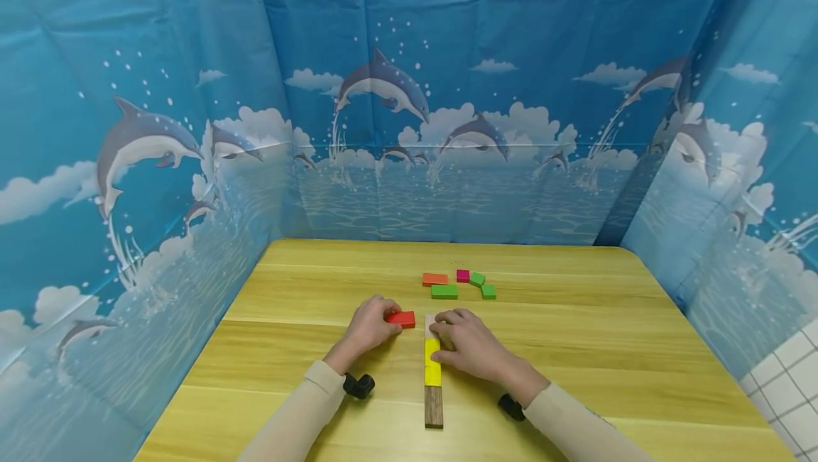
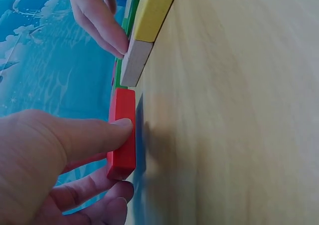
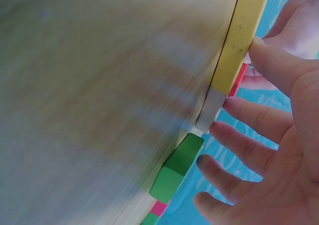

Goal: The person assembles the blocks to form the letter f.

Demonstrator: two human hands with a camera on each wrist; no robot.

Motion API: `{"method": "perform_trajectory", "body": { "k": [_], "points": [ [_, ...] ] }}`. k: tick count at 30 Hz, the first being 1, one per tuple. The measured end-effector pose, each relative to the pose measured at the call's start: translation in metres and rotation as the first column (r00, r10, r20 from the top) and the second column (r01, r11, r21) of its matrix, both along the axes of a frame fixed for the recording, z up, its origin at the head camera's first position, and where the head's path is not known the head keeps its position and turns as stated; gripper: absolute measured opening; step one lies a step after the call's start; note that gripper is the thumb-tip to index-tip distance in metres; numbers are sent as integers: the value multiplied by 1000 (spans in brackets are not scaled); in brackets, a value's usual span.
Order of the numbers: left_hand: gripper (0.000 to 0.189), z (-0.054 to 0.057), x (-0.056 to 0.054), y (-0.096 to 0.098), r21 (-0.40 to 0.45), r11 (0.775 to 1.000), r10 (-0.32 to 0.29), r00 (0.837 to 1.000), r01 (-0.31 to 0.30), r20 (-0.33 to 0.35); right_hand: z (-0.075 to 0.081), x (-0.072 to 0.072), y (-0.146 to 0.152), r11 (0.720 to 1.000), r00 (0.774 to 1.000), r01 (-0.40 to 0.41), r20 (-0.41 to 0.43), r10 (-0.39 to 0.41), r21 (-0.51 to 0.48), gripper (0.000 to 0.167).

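While our left hand (image 1: 369, 326) pinches a red rectangular wooden block (image 1: 403, 319), crosswise, just left of the pale rectangular wooden block (image 1: 429, 321) heading a lengthwise row (image 1: 432, 371), we touch that row from its right with our right hand (image 1: 471, 345), fingers loosely extended
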State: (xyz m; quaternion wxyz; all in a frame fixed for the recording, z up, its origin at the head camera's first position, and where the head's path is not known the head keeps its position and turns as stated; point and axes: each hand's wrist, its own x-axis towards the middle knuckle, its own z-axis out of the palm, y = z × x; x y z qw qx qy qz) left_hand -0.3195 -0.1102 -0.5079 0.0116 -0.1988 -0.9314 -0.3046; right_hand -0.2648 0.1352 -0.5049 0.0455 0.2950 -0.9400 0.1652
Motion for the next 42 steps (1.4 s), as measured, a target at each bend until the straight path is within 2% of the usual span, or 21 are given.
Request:
{"method": "perform_trajectory", "body": {
  "k": [7,14,18,42],
  "points": [
    [26,1,-4,5,-19,1000,0,1000,0,5,1,1,0,1000,1000,-3,-2,3,-2,56],
    [25,1,-6,10,-20,999,-43,999,43,-4,1,1,0,1000,1000,-7,7,7,1,56],
    [24,0,-6,13,-25,999,-47,999,47,-4,2,2,-1,1000,1000,-5,12,5,1,56],
    [24,3,-2,16,-31,997,-69,997,69,22,1,3,-2,1000,1000,-3,-9,4,24,56]
  ]
}}
